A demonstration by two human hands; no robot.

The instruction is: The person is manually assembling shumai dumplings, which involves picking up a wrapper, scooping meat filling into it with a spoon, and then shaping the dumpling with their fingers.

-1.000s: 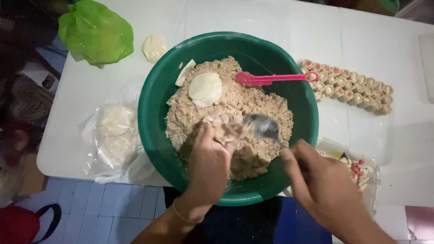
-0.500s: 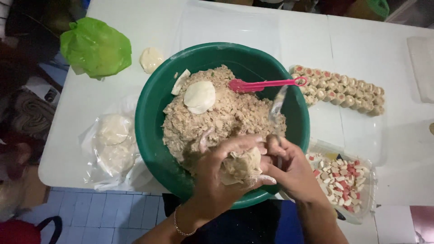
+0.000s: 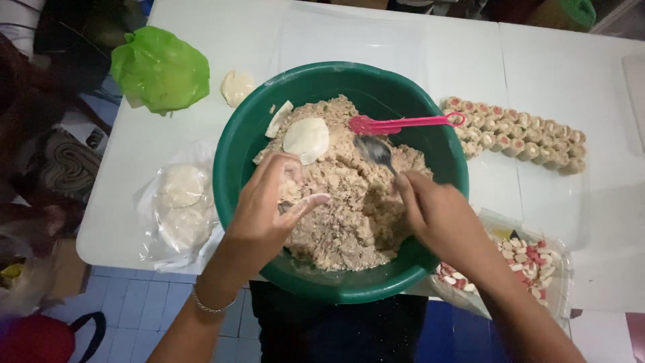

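A large green bowl (image 3: 242, 144) holds a heap of pale brown minced filling (image 3: 349, 202). My left hand (image 3: 269, 208) hovers over the filling's left side, fingers cupped around a small wrapper with filling. My right hand (image 3: 437, 218) grips a metal spoon (image 3: 376, 151) whose bowl rests on the filling. A round white dumpling wrapper (image 3: 306, 139) lies on top of the filling, and a pink plastic spoon (image 3: 403, 123) lies across the bowl's far right.
Rows of finished dumplings (image 3: 517, 138) sit right of the bowl. A clear tub of chopped red-and-white bits (image 3: 531, 259) stands near my right arm. A bag of round wrappers (image 3: 178, 205) lies left, a green plastic bag (image 3: 161, 67) behind it. White table edge runs near.
My hands, pressed together over the near filling half a second ago, have separated. The left hand moved left, the right hand now holds the metal spoon in the filling.
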